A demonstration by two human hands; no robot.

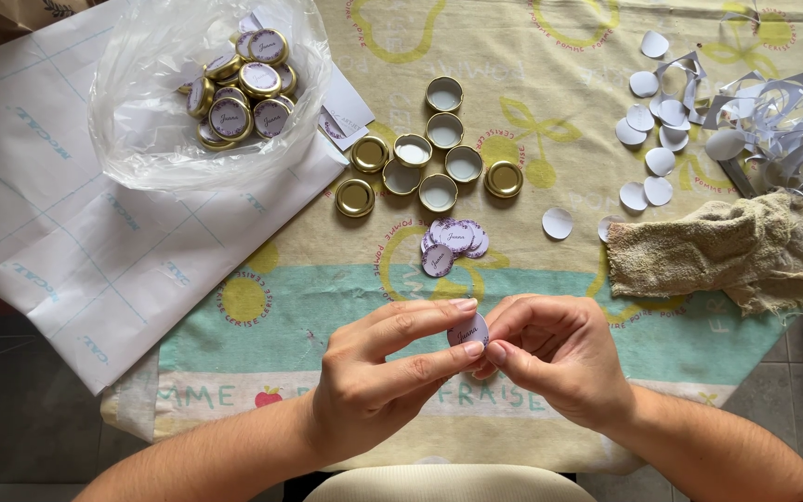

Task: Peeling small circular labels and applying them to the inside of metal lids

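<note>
Both hands met just above the near edge of the tablecloth [550,279], the left hand [378,376] pinching a small round sticker [469,331] by its rim between thumb and forefinger while the right hand [555,358] closed its fingertips on the sticker's other edge. Thin, light and floppy, it probably creased easily and wanted an edge grip, clear of any gummed side. More stickers [453,244] lay beyond, near the gold lids [420,163].

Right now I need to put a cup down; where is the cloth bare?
Bare: the teal band left of both hands, and top centre right of the gold metal lids. Crowded: white paper circles and beige rag.
</note>
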